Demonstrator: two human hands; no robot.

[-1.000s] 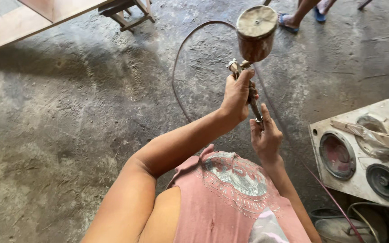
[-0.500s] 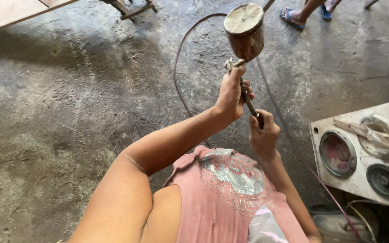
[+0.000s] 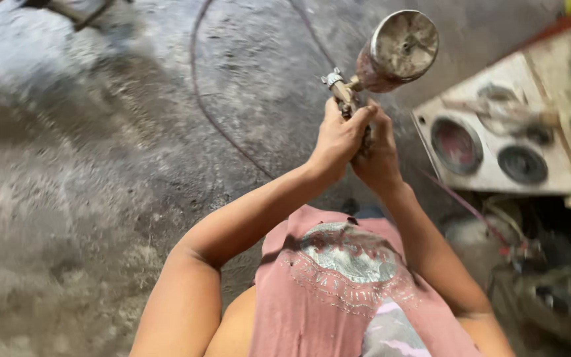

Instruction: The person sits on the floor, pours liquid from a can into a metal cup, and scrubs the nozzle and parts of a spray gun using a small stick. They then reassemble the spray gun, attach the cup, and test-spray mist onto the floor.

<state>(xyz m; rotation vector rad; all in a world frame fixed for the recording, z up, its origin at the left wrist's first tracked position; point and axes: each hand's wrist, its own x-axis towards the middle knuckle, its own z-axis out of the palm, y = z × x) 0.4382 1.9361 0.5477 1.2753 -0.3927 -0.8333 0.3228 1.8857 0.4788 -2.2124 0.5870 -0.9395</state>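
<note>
I hold a paint spray gun (image 3: 342, 90) out in front of my chest, over a concrete floor. Its round metal cup (image 3: 398, 50), stained with paint, sits on top and leans to the right. My left hand (image 3: 337, 137) is wrapped around the gun's body and handle. Pressed against it from the right, my right hand (image 3: 378, 155) grips the lower part of the handle. The two hands touch and hide most of the handle. I wear a pink sleeveless top.
A thin hose (image 3: 214, 106) curves across the grey concrete floor (image 3: 87, 172). At the right stands an old white stove top (image 3: 497, 145) with round burners. Cables and dusty clutter (image 3: 536, 264) lie below it. Wooden legs (image 3: 74, 10) show at the top left.
The view swung right and closer. My hands came together on the handle. The cup now tilts to the right. The other person's feet at the top are out of view.
</note>
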